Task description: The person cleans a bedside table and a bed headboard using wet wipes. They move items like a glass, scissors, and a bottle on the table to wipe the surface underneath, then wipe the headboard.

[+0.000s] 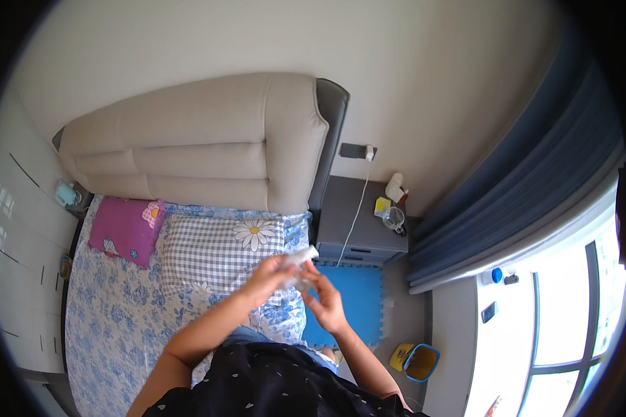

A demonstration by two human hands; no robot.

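Note:
Both hands meet in front of my body, above the near edge of the bed and the blue foam mat. In my left hand is a small white object, too blurred to name exactly; its pale end sticks out past the fingers. My right hand comes in from the other side, its fingertips on the lower part of the same object, where something translucent shows. The fingers hide much of it. Just beyond my left hand lies a grey checked pillow with daisy prints.
A purple pillow rests on the blue floral bedsheet, below the padded headboard. A white cable crosses the grey nightstand toward the blue foam mat. A waste bin stands right. A phone lies on the windowsill.

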